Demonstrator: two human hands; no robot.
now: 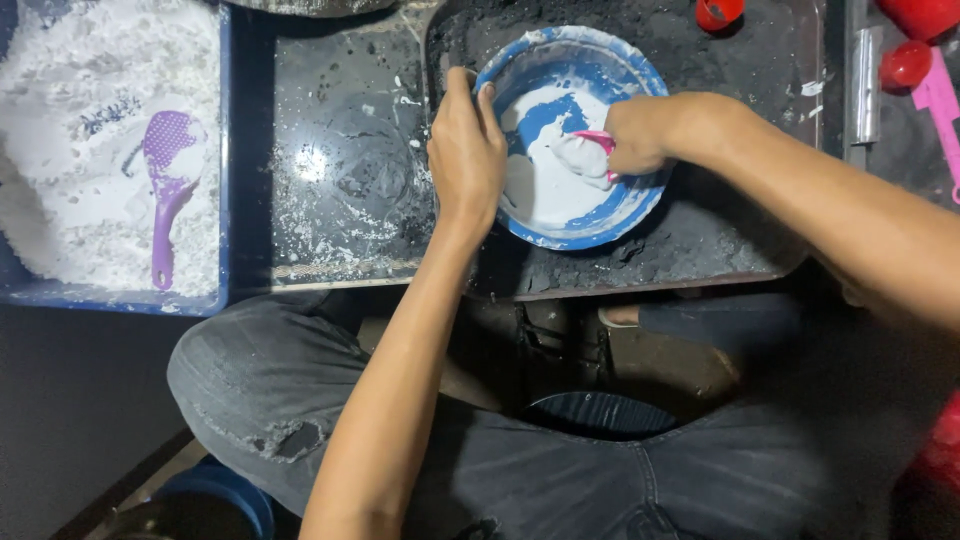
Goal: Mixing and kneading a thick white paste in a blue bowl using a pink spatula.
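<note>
At the far left stands a blue tray (pixel 225 200) full of white powder (pixel 70 150), and a purple scoop (pixel 168 180) lies in the powder. The bench (pixel 340 150) beside it is dark and dusty with white spots. At the far right are a red cup (pixel 718 12), a red ball (pixel 905 63) and a pink tool (pixel 940 105).

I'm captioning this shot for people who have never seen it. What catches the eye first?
The blue bowl of white paste, top centre: the left hand grips its rim while the right hand works a pink tool in it. At far left, a purple scoop lies in white powder.
</note>
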